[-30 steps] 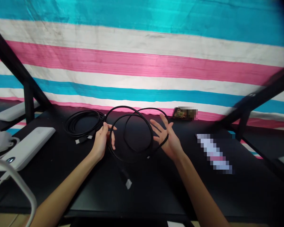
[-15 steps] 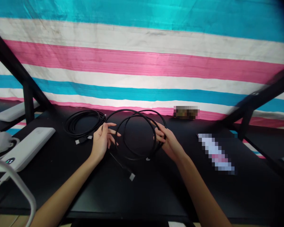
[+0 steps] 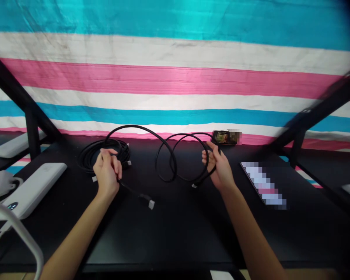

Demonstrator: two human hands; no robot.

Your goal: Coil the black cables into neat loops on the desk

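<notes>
Your cable [image 3: 130, 126] is to the right of the coil [image 3: 82, 157], spread in loose loops between your hands. Your left hand [image 3: 107, 169], just in front of the coil, has its fingers curled around one end, and a plug [image 3: 151, 204] juts out to the coil's right, nearer to you. Your right hand [image 3: 221, 163], well to the coil's right, pinches the loops loosely between thumb and fingers. A second plug [image 3: 194, 186] shows below those loops. Whether the loops touch the table [image 3: 163, 233] is hard to tell.

Expect the cable to be light but springy: those round, standing arcs suggest a stiff jacket that will push open if you slacken. It looks smooth, so it may slide through a loose pinch. Hold the loops together where they cross, with a broad, gentle grip; avoid tight bends beside the plugs, probably the most fragile spots.
</notes>
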